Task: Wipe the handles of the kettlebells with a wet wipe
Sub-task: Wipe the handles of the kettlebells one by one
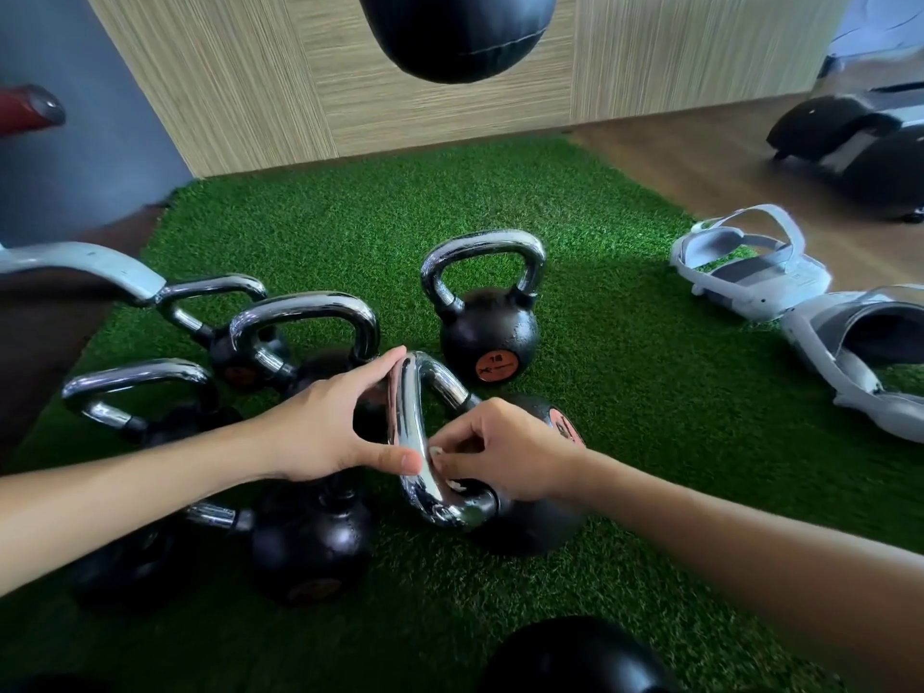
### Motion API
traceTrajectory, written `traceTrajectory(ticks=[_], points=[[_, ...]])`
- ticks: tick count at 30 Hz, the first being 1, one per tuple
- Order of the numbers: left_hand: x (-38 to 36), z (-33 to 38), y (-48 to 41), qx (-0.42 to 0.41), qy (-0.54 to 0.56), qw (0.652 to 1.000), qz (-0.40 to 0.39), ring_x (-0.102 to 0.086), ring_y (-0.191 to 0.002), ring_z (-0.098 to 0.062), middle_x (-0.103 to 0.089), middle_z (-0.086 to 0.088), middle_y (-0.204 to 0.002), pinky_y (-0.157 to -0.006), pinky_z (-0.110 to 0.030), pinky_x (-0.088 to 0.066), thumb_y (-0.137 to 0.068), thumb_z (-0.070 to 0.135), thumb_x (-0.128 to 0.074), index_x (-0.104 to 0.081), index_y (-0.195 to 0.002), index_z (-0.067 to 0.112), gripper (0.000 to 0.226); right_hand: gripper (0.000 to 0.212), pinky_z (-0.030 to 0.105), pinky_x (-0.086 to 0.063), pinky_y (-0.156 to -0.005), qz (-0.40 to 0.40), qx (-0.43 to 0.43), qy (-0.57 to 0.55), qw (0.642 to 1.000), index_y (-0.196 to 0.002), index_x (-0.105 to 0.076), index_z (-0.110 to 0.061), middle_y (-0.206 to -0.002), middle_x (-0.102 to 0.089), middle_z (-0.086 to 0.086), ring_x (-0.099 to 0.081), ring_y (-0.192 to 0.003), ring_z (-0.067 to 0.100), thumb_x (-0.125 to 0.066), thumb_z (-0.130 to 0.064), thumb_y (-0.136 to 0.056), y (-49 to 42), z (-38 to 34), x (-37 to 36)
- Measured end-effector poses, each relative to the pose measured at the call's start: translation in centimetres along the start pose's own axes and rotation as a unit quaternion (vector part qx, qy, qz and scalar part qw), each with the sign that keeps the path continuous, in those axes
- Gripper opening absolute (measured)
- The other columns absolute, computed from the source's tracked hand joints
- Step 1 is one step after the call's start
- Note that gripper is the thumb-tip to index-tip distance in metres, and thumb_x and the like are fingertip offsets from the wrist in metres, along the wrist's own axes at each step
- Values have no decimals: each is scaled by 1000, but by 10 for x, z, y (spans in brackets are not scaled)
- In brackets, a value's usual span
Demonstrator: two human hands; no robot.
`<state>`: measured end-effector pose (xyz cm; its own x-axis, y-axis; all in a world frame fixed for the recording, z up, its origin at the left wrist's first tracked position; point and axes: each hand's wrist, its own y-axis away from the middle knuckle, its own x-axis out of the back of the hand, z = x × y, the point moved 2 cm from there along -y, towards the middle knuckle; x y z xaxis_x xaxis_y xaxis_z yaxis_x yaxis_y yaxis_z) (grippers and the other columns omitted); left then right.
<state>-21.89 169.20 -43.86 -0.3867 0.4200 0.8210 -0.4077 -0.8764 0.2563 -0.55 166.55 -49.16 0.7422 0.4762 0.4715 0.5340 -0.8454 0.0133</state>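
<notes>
Several black kettlebells with chrome handles stand on green artificial turf (625, 392). One kettlebell (535, 522) lies tipped on its side with its chrome handle (415, 442) facing me. My left hand (325, 432) holds that handle between thumb and fingers on its left side. My right hand (500, 452) reaches through the handle loop, its fingers curled on a small white wet wipe (440, 455) pressed against the chrome. Most of the wipe is hidden by the fingers. An upright kettlebell (487, 332) stands just behind.
Three more kettlebells (280, 332) cluster at the left, another (310, 542) sits under my left forearm. A black punching bag (455, 32) hangs overhead. Grey sandals (750, 272) lie at the right turf edge. A wood-panel wall runs behind.
</notes>
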Motion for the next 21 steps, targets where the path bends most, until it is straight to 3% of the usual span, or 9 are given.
traceTrajectory(ticks=[7, 10, 13, 18, 21], points=[[-3, 3, 1, -5, 14, 1000, 11, -26, -149, -4, -23, 18, -165, -123, -37, -28, -35, 93, -75, -8, -156, 56, 143, 11, 16, -41, -57, 235, -37, -28, 971, -87, -81, -19, -67, -72, -7, -52, -55, -4, -74, -26, -90, -31, -2, -1], [-2, 2, 1, -4, 13, 1000, 12, -26, -149, -4, -24, 19, -164, -123, -36, -27, -36, 92, -76, -8, -156, 56, 142, 9, 14, -45, -59, 245, -63, -37, 967, -88, -82, -21, -72, -74, -10, -58, -58, -4, -75, -26, -89, -31, -3, -6], [-2, -1, 1, -9, 15, 1000, 15, -25, -149, -1, -26, 19, -164, -124, -35, -27, -38, 91, -77, -9, -156, 56, 141, 6, 21, -53, -66, 241, -76, -57, 966, -87, -82, -26, -76, -76, -11, -68, -69, 4, -77, -27, -88, -20, -1, -12], [-5, -4, 2, -10, 22, 999, 20, -31, -146, -1, -29, 20, -161, -122, -37, -32, -38, 91, -77, -9, -156, 57, 140, 7, 9, -41, -56, 300, -35, -27, 953, -91, -82, -25, -72, -74, -14, -58, -58, -9, -79, -28, -85, -44, -12, 22], [-4, -7, 0, -8, 15, 1000, 25, -32, -147, -2, -34, 16, -161, -120, -41, -35, -40, 91, -78, -9, -155, 59, 138, 7, 17, -49, -61, 308, -22, 20, 951, -91, -82, -24, -75, -76, -11, -66, -65, 1, -79, -27, -86, -56, -15, 23]])
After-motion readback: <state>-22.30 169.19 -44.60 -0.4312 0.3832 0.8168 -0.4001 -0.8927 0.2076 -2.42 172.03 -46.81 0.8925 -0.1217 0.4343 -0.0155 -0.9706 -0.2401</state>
